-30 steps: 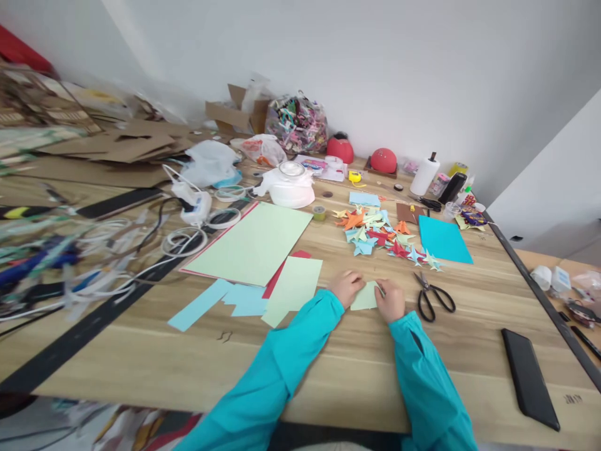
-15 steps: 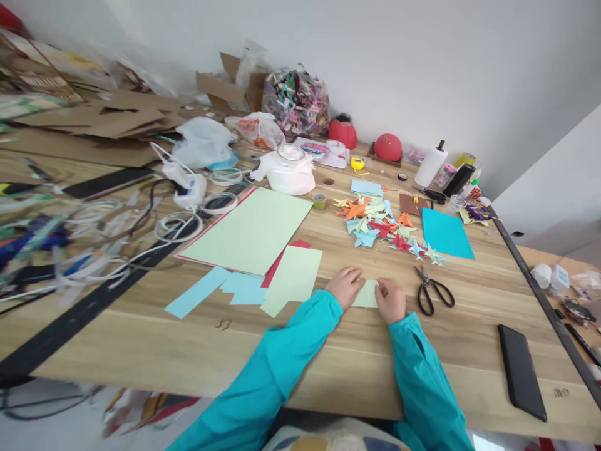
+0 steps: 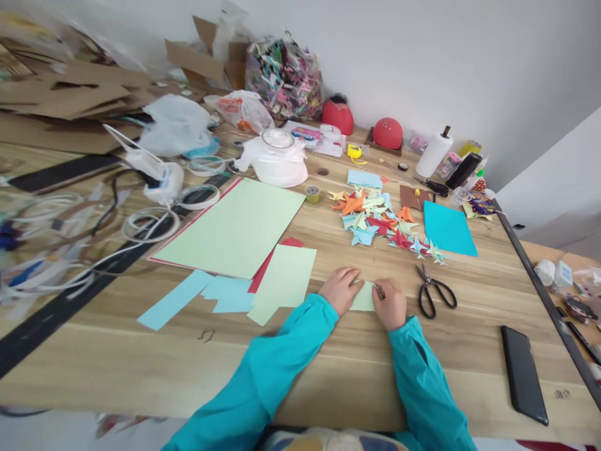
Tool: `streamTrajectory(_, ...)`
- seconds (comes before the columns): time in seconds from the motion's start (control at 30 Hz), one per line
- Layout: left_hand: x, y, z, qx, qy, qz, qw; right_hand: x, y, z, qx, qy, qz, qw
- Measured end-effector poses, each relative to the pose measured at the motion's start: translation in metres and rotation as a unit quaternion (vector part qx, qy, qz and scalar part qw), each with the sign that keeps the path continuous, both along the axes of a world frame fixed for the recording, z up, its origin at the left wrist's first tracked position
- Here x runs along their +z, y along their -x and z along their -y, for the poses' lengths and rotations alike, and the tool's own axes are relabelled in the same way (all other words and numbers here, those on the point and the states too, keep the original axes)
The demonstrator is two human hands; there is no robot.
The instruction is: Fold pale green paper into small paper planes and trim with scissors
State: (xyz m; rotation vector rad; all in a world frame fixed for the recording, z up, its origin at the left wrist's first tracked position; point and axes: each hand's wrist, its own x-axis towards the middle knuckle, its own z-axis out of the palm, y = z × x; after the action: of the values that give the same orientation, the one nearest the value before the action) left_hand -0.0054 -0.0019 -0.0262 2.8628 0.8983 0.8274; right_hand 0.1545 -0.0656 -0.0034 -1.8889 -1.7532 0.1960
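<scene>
On the table (image 3: 347, 376), the right hand (image 3: 391, 304) pinches 1 green sheet (image 3: 363, 300); the left hand (image 3: 339, 290) touches it, grip unclear.

A craft workroom, shown by scissors (image 3: 426, 281), coloured sheets (image 3: 235, 228) and folded paper figures (image 3: 401, 240).

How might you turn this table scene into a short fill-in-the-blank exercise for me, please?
1. The small paper touched by the left hand and the right hand is pale ____.
2. The handles of the scissors are ____ in colour.
3. The tape measure near the back of the table is ____ in colour.
4. In this view, the flat black object lies lower and to the ____ of the scissors.

Missing words: green; black; yellow; right.
</scene>
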Motion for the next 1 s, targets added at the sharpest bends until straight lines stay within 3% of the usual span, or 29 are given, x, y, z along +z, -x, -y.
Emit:
streamTrajectory(0.33,0.003,-0.006,0.003,0.024,-0.023,0.005,0.999,-0.002,0.0,0.0,0.025,-0.046,0.031,0.998)
streamTrajectory(0.47,0.002,-0.009,0.005,0.047,0.013,0.025,0.999,-0.003,0.0,0.001,0.044,-0.078,0.036,0.995)
streamTrajectory(0.57,0.001,-0.01,0.005,0.054,0.041,0.04,0.997,-0.002,-0.003,0.002,0.091,-0.098,0.046,0.99)
streamTrajectory(0.77,0.001,-0.01,0.005,0.048,0.028,0.034,0.998,-0.002,-0.013,0.002,0.208,-0.122,0.078,0.967)
streamTrajectory(1.0,0.003,-0.011,0.005,0.053,-0.013,0.019,0.998,-0.004,-0.011,0.003,0.232,-0.129,0.062,0.962)
